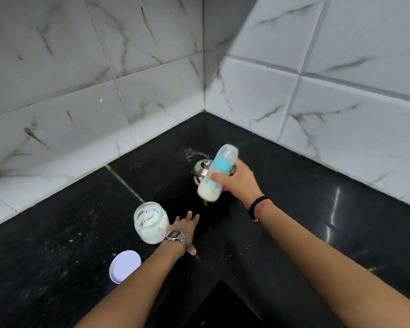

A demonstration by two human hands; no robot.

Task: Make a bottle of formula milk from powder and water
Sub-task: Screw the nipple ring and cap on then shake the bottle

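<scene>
Black counter [57,245], milky bottle [217,176], open powder jar [150,222]

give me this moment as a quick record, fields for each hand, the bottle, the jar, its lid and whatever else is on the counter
right hand: right hand grips the baby bottle mid-body, raised and tilted above the counter
bottle: capped, blue collar, whitish milk inside, blurred
left hand: left hand lies flat on the black counter, fingers straight
jar: powder jar open, upright, beside the left wrist
lid: white lid lying on the counter, apart from the jar
other: steel kettle behind the bottle, partly hidden
</scene>
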